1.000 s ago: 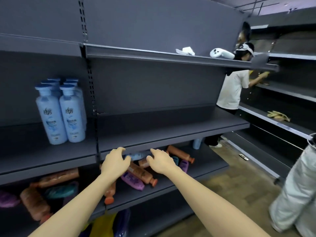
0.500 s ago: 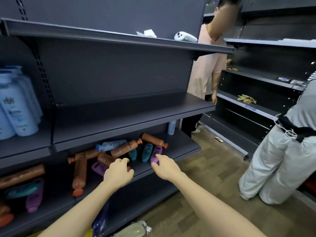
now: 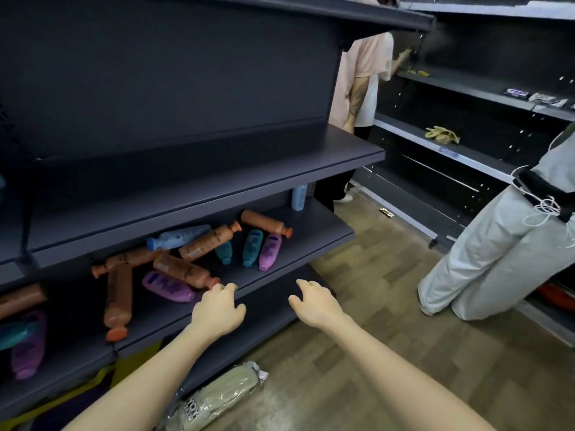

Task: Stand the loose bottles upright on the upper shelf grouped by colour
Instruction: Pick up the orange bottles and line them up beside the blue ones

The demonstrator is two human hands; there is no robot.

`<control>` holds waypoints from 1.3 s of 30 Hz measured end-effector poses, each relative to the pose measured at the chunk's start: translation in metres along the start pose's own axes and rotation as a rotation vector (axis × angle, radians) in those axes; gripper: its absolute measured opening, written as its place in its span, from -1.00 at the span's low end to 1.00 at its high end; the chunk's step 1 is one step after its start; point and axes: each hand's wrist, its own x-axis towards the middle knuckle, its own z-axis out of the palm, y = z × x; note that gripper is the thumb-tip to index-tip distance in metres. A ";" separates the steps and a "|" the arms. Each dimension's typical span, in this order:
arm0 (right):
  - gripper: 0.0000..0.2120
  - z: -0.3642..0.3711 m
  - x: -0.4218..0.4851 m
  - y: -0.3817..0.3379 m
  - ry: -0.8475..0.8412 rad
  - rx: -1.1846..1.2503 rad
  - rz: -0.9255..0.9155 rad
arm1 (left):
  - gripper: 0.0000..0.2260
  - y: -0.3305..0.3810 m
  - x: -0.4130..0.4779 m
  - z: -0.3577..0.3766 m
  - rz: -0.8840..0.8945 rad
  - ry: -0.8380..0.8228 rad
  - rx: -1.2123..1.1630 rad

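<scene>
Both hands at front lip of lower shelf [image 3: 311, 244]. Left hand [image 3: 217, 309] just beside cap of nearest orange bottle [image 3: 183, 270]; we cannot tell if touching. Right hand [image 3: 314, 303] apart, further right. Fingers [image 3: 230, 289] of both loosely curled, grasping nothing.

Loose bottles lie flat in heap on lower shelf; upper shelf [image 3: 217, 181] above.

Nearest orange bottle: long axis far-left to near-right, cap at near-right end.

Risks, we judge:
- round bottle rolls off lip if nudged
- purple bottle [image 3: 168, 287] alongside gets dragged out
- crossed heap shifts

Six orange bottles [image 3: 183, 270], three purple bottles [image 3: 270, 251], three teal bottles [image 3: 252, 246], two blue bottles [image 3: 179, 238]
</scene>
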 end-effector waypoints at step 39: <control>-0.48 0.004 0.214 0.056 0.003 0.029 0.290 | -0.58 0.049 0.250 0.054 0.204 -0.159 0.084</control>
